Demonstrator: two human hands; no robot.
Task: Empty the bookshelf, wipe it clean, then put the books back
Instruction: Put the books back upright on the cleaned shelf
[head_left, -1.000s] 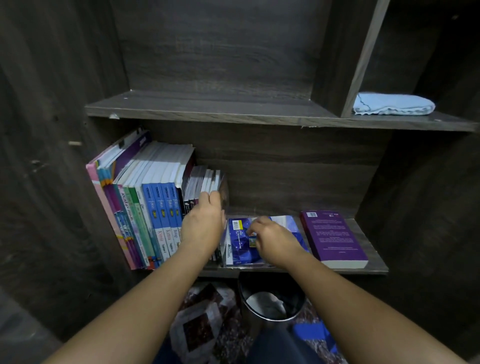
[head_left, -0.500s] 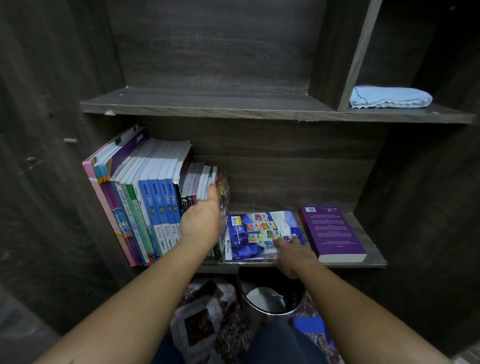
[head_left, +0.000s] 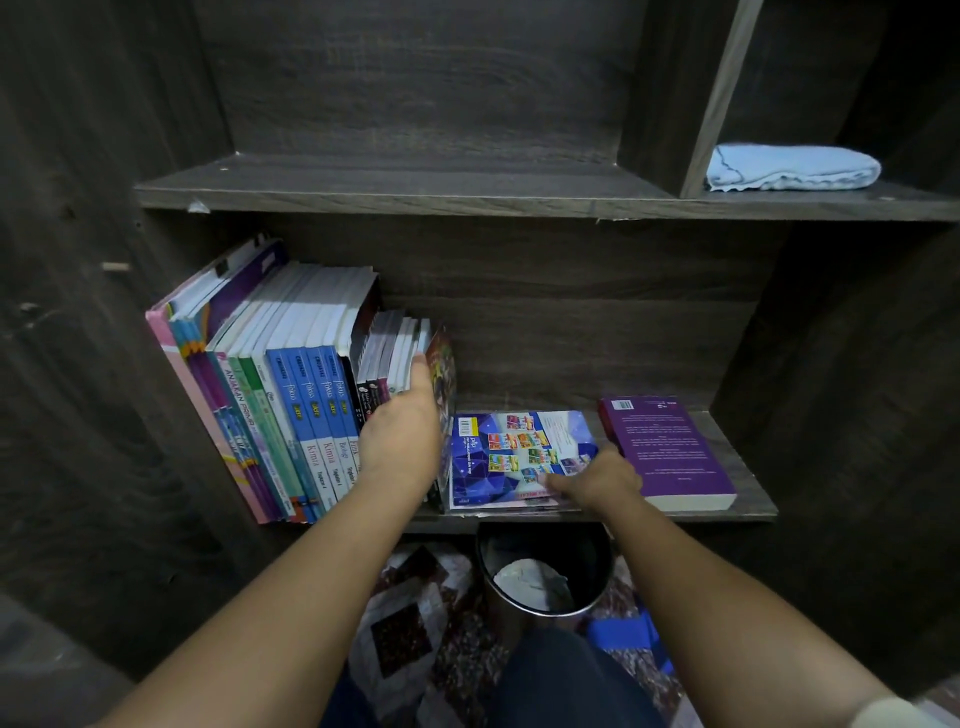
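A dark wooden bookshelf (head_left: 519, 205) fills the view. On its lower shelf a row of upright books (head_left: 291, 395) leans against the left wall. My left hand (head_left: 402, 439) presses flat against the row's right end, beside a dark, colourful book (head_left: 445, 395) standing there. A blue book with small pictures (head_left: 511, 452) lies flat in the middle of the shelf. My right hand (head_left: 597, 480) rests on its front right corner with the fingers laid on the cover. A purple book (head_left: 670, 452) lies flat at the right.
A folded light blue cloth (head_left: 792, 167) lies in the upper right compartment. Below the shelf stands a round dark bin (head_left: 543, 571) with crumpled paper inside, on a patterned floor covering (head_left: 405, 623). The upper left shelf board holds nothing.
My right hand slid from the middle of the blue book to its front right corner. My left hand stayed pressed on the upright row.
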